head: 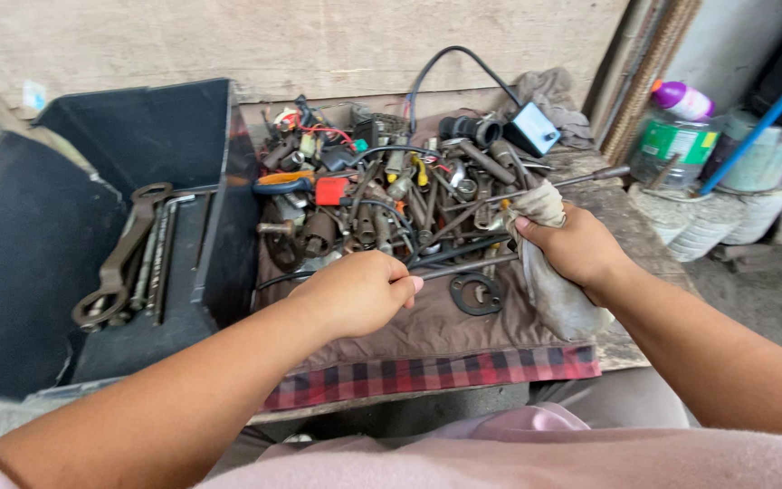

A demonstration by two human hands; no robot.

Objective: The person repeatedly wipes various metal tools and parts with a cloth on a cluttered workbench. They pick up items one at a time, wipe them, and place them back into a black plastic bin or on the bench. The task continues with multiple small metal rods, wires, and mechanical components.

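From the head view, the left hand (357,292) was closed round one end of a thin dark metal rod (463,265) — the right hand (575,246) gripped a dirty pale cloth (554,290) wrapped round it, above the brown cloth-covered bench (427,330) beside the heap of rusty tools (382,190).

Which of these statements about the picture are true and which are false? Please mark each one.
1. The left hand grips one end of a thin metal rod. True.
2. The right hand is bare on the rod. False: it holds a dirty rag around it.
3. A big wrench lies in the black toolbox. True.
4. The pile of tools lies on bare wood. False: it lies on a brown cloth with a red checked edge.
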